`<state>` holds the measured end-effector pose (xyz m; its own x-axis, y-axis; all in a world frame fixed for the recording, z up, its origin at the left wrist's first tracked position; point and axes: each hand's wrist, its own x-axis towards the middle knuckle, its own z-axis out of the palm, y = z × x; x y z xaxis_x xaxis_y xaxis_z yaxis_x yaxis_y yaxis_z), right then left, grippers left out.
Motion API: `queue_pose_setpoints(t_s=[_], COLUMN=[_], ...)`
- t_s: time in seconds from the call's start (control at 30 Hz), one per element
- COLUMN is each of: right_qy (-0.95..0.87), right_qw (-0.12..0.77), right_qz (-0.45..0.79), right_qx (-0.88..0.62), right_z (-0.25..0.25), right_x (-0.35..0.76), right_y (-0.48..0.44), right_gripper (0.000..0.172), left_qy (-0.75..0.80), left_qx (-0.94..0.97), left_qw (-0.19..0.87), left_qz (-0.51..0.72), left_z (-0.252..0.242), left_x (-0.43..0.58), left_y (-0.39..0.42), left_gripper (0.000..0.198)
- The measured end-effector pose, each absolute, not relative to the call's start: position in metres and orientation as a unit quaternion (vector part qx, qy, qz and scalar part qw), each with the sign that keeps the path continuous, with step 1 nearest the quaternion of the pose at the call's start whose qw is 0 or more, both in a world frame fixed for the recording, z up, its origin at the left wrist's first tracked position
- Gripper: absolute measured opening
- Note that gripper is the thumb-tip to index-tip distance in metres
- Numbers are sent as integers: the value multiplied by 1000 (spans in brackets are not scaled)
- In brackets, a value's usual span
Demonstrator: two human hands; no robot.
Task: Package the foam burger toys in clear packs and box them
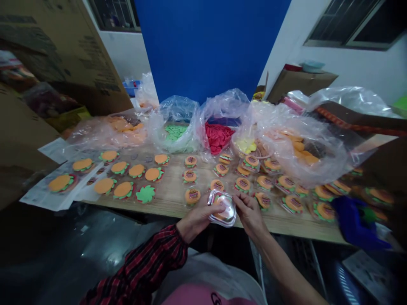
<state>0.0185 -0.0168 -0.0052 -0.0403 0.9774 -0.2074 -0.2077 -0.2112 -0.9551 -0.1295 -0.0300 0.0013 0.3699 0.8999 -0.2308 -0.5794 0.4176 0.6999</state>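
Observation:
In front of my body, near the table's front edge, I hold a clear plastic clamshell case (224, 212) with a toy burger inside, partly hidden by glare. My left hand (200, 218) grips its left side, thumb lying across the lid. At the right edge, the fingers of my right hand (251, 212) pinch the rim. Just beyond stand cased burgers with printed labels, among them one labelled burger (192, 195) left of the case and another (217, 185) behind it. Farther left lie unlabelled burgers (123, 189) and a green lettuce piece (145, 194) in open trays.
Along the back of the table (171, 186) stand plastic bags of green pieces (174, 132), red pieces (218, 135) and orange bun pieces (300, 148). Yellow pieces (246, 146) sit in a basket. A blue object (352, 222) lies at the right front edge. Cardboard boxes (60, 46) rise at left.

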Motion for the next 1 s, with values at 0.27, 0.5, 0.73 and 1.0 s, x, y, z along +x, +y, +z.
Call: queue_pose_setpoints(t_s=[0.27,0.5,0.73,1.0], right_qy=[-364,-468,-313,-405], right_qw=[527,451,554,494], right_qz=[589,592,610,609], right_qx=[-493,-476,-472,-471], right_z=[-17,-4,-13,-15], right_x=[25,36,25,38], right_y=[-23,-14,-23,-23], right_gripper=[28,27,30,22], left_qy=[345,339,366,433], left_qx=[246,368,338,463], left_qw=[739,741,718,643], left_qz=[524,447,485,429], left_z=[-3,3,3,-1], left_x=[-118,-120,-110,-120], left_y=[-39,-41,-49,-41], left_gripper=[40,31,42,32])
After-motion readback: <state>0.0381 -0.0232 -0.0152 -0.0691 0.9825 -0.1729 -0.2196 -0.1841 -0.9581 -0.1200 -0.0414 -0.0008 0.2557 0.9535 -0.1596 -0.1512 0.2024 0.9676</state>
